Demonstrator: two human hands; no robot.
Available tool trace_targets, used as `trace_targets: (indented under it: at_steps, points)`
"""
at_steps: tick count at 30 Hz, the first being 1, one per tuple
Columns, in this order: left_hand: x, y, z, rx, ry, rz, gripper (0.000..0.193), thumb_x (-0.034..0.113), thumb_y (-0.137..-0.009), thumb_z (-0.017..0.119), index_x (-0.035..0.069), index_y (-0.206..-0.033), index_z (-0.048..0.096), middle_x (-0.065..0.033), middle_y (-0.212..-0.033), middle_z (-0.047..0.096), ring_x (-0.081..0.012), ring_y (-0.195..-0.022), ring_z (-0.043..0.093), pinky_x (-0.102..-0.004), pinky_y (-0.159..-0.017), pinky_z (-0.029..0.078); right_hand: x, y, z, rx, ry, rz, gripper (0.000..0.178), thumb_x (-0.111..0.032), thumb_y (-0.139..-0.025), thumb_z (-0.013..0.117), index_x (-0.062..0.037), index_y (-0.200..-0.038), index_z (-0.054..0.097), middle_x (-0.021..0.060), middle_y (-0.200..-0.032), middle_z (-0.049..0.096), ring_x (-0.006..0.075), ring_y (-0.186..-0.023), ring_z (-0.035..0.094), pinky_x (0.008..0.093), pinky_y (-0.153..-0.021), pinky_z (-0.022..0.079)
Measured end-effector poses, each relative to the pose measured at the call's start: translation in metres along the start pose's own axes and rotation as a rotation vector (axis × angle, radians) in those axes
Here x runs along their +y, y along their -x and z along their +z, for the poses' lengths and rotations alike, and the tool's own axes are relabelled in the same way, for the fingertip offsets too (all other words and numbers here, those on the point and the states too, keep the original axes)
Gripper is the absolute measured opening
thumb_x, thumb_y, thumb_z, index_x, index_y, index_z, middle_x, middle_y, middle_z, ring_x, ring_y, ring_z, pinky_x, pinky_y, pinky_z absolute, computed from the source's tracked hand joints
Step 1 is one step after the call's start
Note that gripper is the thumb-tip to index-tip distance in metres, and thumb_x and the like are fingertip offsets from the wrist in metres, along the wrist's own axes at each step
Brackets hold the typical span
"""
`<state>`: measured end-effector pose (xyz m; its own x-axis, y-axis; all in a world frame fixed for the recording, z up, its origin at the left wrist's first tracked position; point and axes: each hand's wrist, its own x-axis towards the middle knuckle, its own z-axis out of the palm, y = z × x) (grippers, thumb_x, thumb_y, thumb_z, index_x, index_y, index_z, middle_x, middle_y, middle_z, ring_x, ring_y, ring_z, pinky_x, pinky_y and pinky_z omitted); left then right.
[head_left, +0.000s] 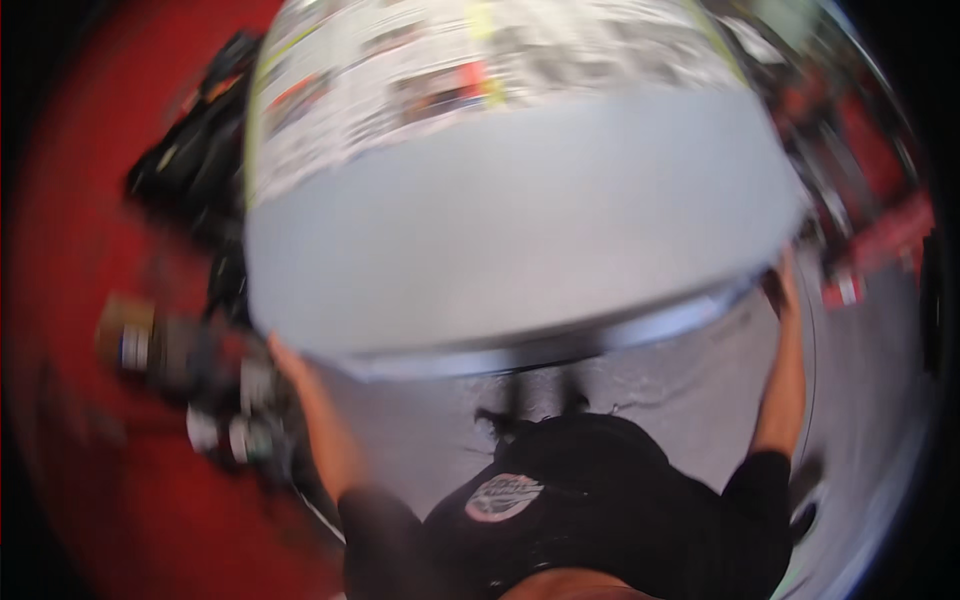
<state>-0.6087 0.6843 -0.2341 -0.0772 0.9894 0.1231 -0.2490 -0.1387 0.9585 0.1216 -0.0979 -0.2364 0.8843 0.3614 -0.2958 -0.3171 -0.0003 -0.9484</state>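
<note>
A large grey car body panel, shaped like a hood, spans the view in front of my body. Printed newspaper covers its far part, with yellow-green masking tape along the side edge. At the panel's near left corner is my left hand, gripping the edge. My right hand grips the near right corner. Most fingers of both hands are hidden by the rim or blurred. The panel's near rim bends down in a pale, shiny lip.
Grey floor shows beneath the panel. On the left, dark parts, a cardboard box and white containers stand against a red surface. Blurred red and dark equipment is at the right.
</note>
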Motion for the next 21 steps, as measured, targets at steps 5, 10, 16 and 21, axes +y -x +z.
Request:
trace_targets:
  at_steps: [5, 10, 16, 21]
  points:
    - [0.004, 0.029, 0.023, 0.175, -0.125, 0.026, 0.053, 0.036, -0.095, 0.059, -0.002, -0.133, 0.058, -0.0139, -0.131, 0.061, -0.0235, -0.116, 0.057, -0.0349, -0.102, 0.044, -0.022, 0.028, 0.02, 0.093, -0.005, -0.054, 0.086, -0.075, -0.092, 0.046, -0.0267, -0.158, 0.02, 0.0014, -0.102, 0.057, 0.0095, -0.063, 0.047, 0.0226, -0.049, 0.033]
    - [0.026, 0.053, 0.035, 0.256, -0.01, 0.026, 0.077, 0.039, -0.093, 0.063, -0.007, -0.149, 0.038, -0.0186, -0.148, 0.048, -0.0248, -0.132, 0.048, -0.0319, -0.109, 0.037, -0.037, 0.008, -0.002, 0.075, 0.159, 0.142, 0.11, -0.095, -0.073, 0.042, -0.0292, -0.159, 0.017, 0.0083, -0.139, 0.047, 0.0205, -0.09, 0.05, 0.0294, -0.056, 0.035]
    - [0.029, 0.055, 0.04, 0.315, -0.054, 0.021, 0.085, 0.041, -0.089, 0.067, -0.007, -0.151, 0.033, -0.0232, -0.154, 0.039, -0.0309, -0.14, 0.042, -0.0323, -0.115, 0.031, -0.057, 0.04, 0.044, 0.2, 0.279, 0.172, 0.116, -0.098, -0.067, 0.044, -0.0213, -0.153, 0.03, 0.0187, -0.121, 0.054, 0.0171, -0.064, 0.043, 0.0299, -0.054, 0.033]
    - [0.022, 0.056, 0.05, 0.39, -0.021, 0.052, 0.09, 0.043, -0.088, 0.069, -0.008, -0.151, 0.03, -0.0245, -0.155, 0.037, -0.0328, -0.142, 0.038, -0.0344, -0.117, 0.027, -0.05, 0.078, 0.048, 0.516, 0.425, 0.127, 0.09, -0.084, -0.078, 0.054, -0.019, -0.14, 0.047, 0.0124, -0.094, 0.057, 0.0153, -0.056, 0.04, 0.0299, -0.051, 0.034]
